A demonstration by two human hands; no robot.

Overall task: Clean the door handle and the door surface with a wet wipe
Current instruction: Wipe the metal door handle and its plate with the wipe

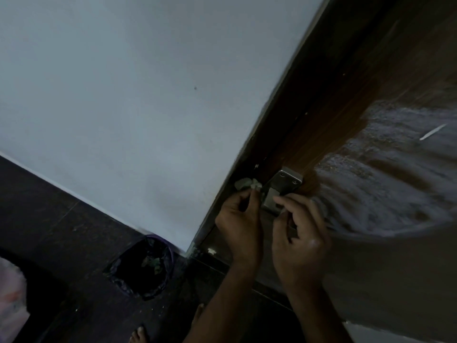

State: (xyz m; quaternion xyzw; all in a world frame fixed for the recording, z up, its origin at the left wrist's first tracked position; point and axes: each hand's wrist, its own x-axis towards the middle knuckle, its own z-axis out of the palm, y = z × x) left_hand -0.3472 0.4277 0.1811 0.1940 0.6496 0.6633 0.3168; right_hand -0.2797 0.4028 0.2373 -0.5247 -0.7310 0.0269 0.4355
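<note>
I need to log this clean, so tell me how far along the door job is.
Done, apparently: a broad wet sheen on the brown door right of the metal handle plate. In hand: the left hand pinches a crumpled wet wipe at the door edge beside the plate, while the right hand is at the handle. Left: the upper door looks dry.

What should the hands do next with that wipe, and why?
Probably rub the wet wipe over the metal handle plate. The left hand pinches the wipe right beside the plate, the right hand curls at the handle, and the door already shows wet streaks.
</note>
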